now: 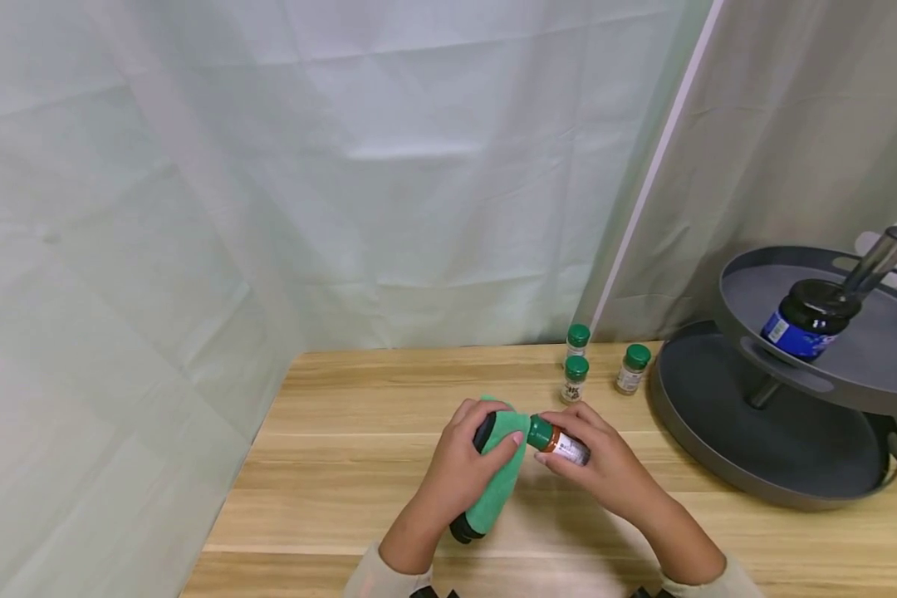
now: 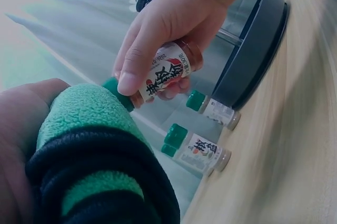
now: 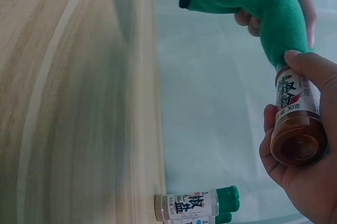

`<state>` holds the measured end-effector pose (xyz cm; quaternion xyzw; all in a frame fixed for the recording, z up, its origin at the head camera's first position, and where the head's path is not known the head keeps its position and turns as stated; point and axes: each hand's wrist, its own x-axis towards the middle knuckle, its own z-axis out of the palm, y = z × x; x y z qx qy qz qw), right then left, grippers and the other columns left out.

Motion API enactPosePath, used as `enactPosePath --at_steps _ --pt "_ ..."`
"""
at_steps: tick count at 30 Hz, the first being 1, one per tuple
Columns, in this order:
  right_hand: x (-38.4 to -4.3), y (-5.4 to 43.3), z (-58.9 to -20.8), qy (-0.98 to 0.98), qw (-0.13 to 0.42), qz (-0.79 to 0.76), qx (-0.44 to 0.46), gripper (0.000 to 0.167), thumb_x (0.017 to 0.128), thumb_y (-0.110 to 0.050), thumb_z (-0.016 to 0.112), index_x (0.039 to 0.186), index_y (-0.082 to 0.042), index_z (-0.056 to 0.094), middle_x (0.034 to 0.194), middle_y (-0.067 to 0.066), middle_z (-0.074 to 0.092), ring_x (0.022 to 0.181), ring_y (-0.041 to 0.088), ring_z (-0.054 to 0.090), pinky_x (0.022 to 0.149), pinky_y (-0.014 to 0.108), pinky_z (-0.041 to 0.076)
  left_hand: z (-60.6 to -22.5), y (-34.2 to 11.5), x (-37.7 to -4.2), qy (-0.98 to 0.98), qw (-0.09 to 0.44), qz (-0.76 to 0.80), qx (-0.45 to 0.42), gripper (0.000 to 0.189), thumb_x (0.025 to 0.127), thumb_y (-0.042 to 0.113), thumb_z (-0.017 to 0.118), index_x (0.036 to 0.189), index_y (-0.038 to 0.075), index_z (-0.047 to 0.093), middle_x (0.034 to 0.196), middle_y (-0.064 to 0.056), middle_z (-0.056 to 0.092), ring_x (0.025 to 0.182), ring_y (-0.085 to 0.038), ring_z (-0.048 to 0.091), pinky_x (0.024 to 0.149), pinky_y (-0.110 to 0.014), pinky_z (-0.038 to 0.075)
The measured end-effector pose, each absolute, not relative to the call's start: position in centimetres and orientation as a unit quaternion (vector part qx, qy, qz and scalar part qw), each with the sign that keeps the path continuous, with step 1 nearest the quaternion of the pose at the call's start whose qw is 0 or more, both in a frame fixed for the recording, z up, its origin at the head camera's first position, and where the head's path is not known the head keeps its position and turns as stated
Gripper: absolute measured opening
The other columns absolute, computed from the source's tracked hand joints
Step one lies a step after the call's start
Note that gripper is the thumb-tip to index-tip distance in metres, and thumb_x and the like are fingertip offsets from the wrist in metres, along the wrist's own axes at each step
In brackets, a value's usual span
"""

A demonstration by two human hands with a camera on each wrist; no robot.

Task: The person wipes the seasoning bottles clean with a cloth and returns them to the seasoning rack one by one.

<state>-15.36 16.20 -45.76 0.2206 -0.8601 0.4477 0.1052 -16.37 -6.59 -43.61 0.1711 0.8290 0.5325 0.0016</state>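
Observation:
My left hand grips a folded green cloth with black edging, fingers over its top and thumb along its right side. In my right hand lies a spice jar with a green cap and reddish-brown contents, tilted on its side above the table. The jar's cap end meets the cloth's upper edge. In the right wrist view the cloth overlaps the jar's top, and the label faces the camera. The left wrist view shows thumb and fingers wrapped round the jar.
Several more green-capped spice jars stand upright at the back of the wooden table. To the right is a two-tier grey round tray; a dark jar with a blue label sits on its upper tier. Pale curtains hang behind.

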Motion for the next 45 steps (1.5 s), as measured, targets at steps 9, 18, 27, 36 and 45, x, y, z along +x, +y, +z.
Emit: enactPosePath --at_steps 9,18,27,36,45 --pt "-15.0 15.9 -45.4 -0.851 0.099 0.450 0.252 0.040 0.088 -0.026 0.080 0.126 -0.028 0.067 0.105 -0.009 0.056 0.085 0.004 0.057 0.068 0.023 0.055 -43.5 -6.6 -16.4 0.812 -0.008 0.561 0.163 0.029 0.094 0.046 0.070 0.121 0.038 0.062 0.117 0.010 0.056 0.101 -0.015 0.058 0.084 -0.031 0.052" --pt "-14.5 15.7 -44.9 -0.826 0.131 0.477 0.270 0.044 0.086 -0.016 0.081 0.127 -0.022 0.066 0.109 -0.005 0.058 0.086 0.006 0.057 0.066 0.023 0.053 -43.6 -6.5 -16.4 0.789 -0.012 0.592 0.165 0.034 0.100 0.044 0.062 0.132 0.035 0.054 0.124 0.006 0.056 0.105 -0.017 0.058 0.086 -0.033 0.053" --pt "-14.6 15.2 -45.4 -0.810 0.152 0.498 0.269 0.043 0.090 -0.009 0.076 0.130 -0.019 0.064 0.107 -0.006 0.060 0.086 0.005 0.055 0.063 0.022 0.052 -43.9 -6.2 -16.4 0.757 0.013 0.633 0.162 0.040 0.105 0.039 0.053 0.143 0.036 0.042 0.125 -0.004 0.058 0.102 -0.021 0.060 0.082 -0.033 0.055" --pt "-14.2 14.4 -45.7 -0.796 0.143 0.540 0.234 0.032 0.099 -0.003 0.061 0.128 -0.014 0.058 0.103 0.001 0.058 0.081 0.006 0.059 0.064 0.026 0.054 -44.1 -5.3 -16.0 0.753 0.036 0.638 0.155 0.035 0.105 0.041 0.051 0.138 0.027 0.047 0.123 -0.005 0.059 0.098 -0.020 0.061 0.080 -0.033 0.055" --pt "-14.0 14.2 -46.3 -0.776 0.147 0.583 0.192 0.021 0.105 -0.001 0.046 0.124 -0.006 0.050 0.098 0.005 0.062 0.082 0.006 0.062 0.069 0.027 0.056 -44.4 -4.3 -15.1 0.780 0.028 0.598 0.184 0.038 0.104 0.043 0.053 0.138 0.028 0.049 0.129 0.000 0.053 0.105 -0.018 0.057 0.084 -0.030 0.053"
